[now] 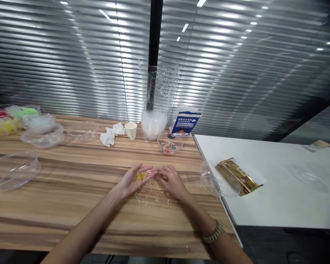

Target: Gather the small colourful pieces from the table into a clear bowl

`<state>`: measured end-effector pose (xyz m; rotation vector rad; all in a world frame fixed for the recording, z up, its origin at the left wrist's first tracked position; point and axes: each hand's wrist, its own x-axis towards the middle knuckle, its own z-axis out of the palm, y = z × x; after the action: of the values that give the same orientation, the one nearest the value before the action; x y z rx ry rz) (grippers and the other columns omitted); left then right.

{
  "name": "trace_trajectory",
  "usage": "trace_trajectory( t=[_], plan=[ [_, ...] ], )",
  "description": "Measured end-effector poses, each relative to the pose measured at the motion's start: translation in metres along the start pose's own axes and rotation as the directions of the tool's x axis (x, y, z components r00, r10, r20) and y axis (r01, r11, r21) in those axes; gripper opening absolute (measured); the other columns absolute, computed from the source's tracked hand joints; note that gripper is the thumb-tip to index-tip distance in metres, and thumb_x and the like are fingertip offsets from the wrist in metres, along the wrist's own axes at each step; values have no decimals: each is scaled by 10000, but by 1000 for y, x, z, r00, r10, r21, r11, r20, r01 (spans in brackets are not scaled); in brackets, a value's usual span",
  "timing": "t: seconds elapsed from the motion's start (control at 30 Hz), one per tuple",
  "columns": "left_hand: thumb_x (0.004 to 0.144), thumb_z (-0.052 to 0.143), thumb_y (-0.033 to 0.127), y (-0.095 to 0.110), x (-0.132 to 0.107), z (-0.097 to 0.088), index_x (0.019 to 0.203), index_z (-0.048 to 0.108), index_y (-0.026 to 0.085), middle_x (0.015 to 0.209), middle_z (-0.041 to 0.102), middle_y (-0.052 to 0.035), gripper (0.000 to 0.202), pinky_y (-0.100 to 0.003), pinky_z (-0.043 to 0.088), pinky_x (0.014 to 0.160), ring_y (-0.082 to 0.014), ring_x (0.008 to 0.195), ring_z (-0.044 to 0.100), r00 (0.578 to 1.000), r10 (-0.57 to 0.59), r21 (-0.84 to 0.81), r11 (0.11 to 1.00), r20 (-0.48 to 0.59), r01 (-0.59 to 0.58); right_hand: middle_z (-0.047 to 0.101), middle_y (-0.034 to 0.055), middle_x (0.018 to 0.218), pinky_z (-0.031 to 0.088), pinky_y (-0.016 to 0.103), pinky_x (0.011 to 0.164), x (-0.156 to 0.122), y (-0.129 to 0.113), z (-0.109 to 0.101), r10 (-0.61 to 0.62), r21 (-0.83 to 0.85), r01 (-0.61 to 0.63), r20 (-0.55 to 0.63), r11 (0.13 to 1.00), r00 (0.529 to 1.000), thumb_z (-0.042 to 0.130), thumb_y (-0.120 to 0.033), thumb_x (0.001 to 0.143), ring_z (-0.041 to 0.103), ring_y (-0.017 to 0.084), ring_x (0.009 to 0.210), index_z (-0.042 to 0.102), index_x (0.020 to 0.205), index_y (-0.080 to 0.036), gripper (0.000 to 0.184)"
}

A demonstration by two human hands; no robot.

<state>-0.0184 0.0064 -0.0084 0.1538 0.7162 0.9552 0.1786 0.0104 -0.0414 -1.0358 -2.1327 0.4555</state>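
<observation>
The left hand [132, 180] lay open, palm up, apparently to keep yellow pieces [140, 176] from spilling; the right hand [172, 181] was curled beside its fingertips, contents unclear.

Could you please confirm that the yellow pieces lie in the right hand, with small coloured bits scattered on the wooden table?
Not quite: the head view shows the yellow pieces in the open left hand, not the right hand. The small coloured bits are indeed scattered on the wooden table.
</observation>
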Motion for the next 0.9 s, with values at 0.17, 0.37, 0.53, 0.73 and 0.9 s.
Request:
trace_trajectory(
  t=[0.17, 0.37, 0.53, 0.73, 0.9],
  plan=[
    [920, 496, 166, -6, 4, -6, 1160, 565, -36, 1014, 689, -240, 321, -370, 524, 925, -286, 984, 680, 994, -66, 61, 996, 84, 61, 647, 53, 850, 455, 339, 776, 3, -14, -13, 14, 158, 7, -133, 987, 991, 598, -234, 904, 565, 198, 839, 714, 952, -211, 127],
    [887, 548, 145, -11, 5, -7, 952, 652, 23, 943, 709, -205, 173, -397, 529, 901, -265, 860, 709, 990, -100, 160, 984, 98, 83, 617, 35, 894, 445, 324, 810, 3, -19, -19, -67, 105, 58, 91, 993, 994, 663, -204, 863, 527, 184, 900, 716, 1044, -269, 200],
    [877, 555, 139, -12, 3, -6, 961, 657, 17, 967, 706, -216, 181, -375, 532, 896, -271, 897, 703, 990, -116, 213, 972, 78, 97, 640, 41, 887, 442, 328, 808, 2, -18, -19, -53, 83, 44, 116, 996, 992, 706, -166, 819, 536, 187, 890, 735, 944, -222, 140],
    [878, 551, 124, -15, 3, -4, 878, 657, 33, 889, 709, -187, 140, -383, 521, 915, -251, 872, 704, 989, -117, 193, 976, 89, 98, 640, 45, 864, 438, 319, 784, 2, -19, -19, -167, 22, 165, 120, 986, 979, 642, -153, 868, 518, 189, 864, 702, 962, -196, 120],
    [908, 501, 123, -15, 1, -3, 769, 638, 62, 818, 703, -152, 205, -370, 539, 886, -210, 809, 697, 993, -104, 179, 980, 60, 92, 625, 70, 858, 431, 323, 734, 0, -18, -16, -291, -122, 312, 162, 942, 943, 515, -158, 941, 505, 207, 841, 672, 906, -178, 162]
  ],
)
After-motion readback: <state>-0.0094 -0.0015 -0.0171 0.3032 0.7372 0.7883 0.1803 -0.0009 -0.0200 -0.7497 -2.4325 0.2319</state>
